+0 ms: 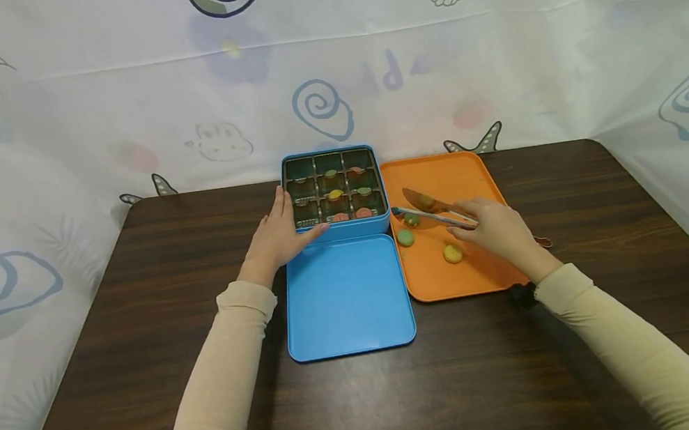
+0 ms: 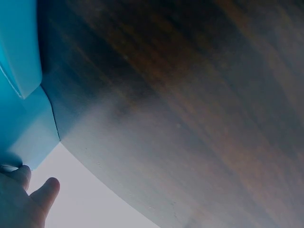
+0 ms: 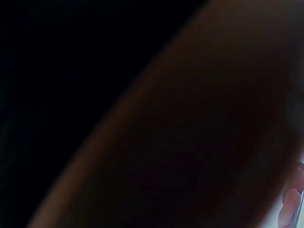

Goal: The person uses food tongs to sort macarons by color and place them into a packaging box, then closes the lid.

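In the head view, my left hand (image 1: 277, 236) rests against a blue box (image 1: 352, 229), fingers extended along its left wall and thumb at the front edge. A dark divided insert (image 1: 298, 171) inside the box holds several small coloured discs, among them a yellow disc (image 1: 335, 194). My right hand (image 1: 497, 227) grips metal tongs (image 1: 449, 219) over the orange tray (image 1: 453, 168). The tongs' ends are spread close around a green piece (image 1: 411, 220). Nearby on the tray lie a green disc (image 1: 406, 237) and a yellow disc (image 1: 452, 253). The right wrist view is mostly dark.
A shallow blue lid (image 1: 348, 298) lies flat in front of the box, beside the tray. All stand on a dark wooden table (image 1: 198, 258). Behind the table hangs a white printed cloth (image 1: 370, 100). A dark band (image 1: 522, 294) shows at my right wrist.
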A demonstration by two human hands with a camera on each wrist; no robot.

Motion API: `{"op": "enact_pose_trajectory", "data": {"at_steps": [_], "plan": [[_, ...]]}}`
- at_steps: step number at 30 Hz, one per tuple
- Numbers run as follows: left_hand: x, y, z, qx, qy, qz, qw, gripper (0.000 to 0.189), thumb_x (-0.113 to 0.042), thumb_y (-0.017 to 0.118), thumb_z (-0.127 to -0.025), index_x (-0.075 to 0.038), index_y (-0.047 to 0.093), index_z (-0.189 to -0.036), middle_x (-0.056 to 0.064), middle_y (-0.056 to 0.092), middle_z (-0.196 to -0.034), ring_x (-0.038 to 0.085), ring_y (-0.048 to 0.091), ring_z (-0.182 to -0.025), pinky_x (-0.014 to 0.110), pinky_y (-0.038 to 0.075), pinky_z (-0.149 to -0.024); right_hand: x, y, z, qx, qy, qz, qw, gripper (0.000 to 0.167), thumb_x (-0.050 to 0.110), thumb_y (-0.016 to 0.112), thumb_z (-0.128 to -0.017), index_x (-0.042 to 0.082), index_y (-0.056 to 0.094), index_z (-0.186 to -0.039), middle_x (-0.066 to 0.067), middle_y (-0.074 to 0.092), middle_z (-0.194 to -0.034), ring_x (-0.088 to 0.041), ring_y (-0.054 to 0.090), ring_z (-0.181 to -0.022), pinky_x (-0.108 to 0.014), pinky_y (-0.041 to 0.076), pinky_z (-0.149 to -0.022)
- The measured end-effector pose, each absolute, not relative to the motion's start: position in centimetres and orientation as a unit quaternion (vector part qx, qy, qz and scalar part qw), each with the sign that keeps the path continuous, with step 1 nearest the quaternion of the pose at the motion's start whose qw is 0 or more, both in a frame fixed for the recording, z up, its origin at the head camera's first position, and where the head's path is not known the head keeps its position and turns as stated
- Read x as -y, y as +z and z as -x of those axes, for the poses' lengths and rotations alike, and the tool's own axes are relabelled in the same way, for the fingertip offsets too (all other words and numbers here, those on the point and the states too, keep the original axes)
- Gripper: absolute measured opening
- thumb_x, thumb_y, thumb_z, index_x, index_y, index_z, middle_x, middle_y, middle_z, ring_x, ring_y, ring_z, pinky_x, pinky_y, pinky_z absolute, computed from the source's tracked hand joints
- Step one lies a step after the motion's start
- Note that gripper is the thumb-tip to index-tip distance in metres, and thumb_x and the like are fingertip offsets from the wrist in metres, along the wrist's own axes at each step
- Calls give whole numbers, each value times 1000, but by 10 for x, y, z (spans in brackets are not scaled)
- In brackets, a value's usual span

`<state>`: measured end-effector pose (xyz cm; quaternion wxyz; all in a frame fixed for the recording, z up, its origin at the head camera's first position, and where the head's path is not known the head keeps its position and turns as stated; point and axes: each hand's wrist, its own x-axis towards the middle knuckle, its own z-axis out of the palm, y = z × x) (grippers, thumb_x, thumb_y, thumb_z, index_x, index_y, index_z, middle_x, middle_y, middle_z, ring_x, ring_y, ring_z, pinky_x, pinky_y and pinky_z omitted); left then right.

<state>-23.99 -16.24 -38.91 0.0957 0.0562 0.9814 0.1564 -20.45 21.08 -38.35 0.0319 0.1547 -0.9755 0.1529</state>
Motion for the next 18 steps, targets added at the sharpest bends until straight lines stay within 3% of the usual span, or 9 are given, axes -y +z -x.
{"op": "enact_pose_trajectory", "data": {"at_steps": [7, 15, 18], "plan": [[163, -390, 239, -981, 159, -57, 95, 111, -77, 39, -85, -2, -9, -152, 10, -18, -160, 37, 22, -146, 52, 15, -121, -208, -386, 206, 976, 142, -163, 42, 52, 35, 70, -87, 8, 60, -130, -20, 66, -116, -23, 55, -60, -30, 40, -45], [163, -392, 241, -980, 164, -55, 97, 111, -77, 39, -85, -3, -10, -152, 9, -19, -160, 36, 20, -147, 52, 14, -121, -208, -388, 206, 978, 139, -154, 32, 52, 34, 68, -88, 7, 59, -132, -21, 64, -120, -31, 64, -77, -39, 49, -54], [164, -393, 242, -980, 164, -56, 92, 112, -77, 39, -85, -3, -9, -152, 9, -18, -161, 36, 21, -147, 52, 15, -121, -209, -387, 207, 978, 140, -153, 26, 50, 32, 68, -89, 7, 59, -131, -22, 65, -120, -28, 63, -74, -36, 45, -51]]}}
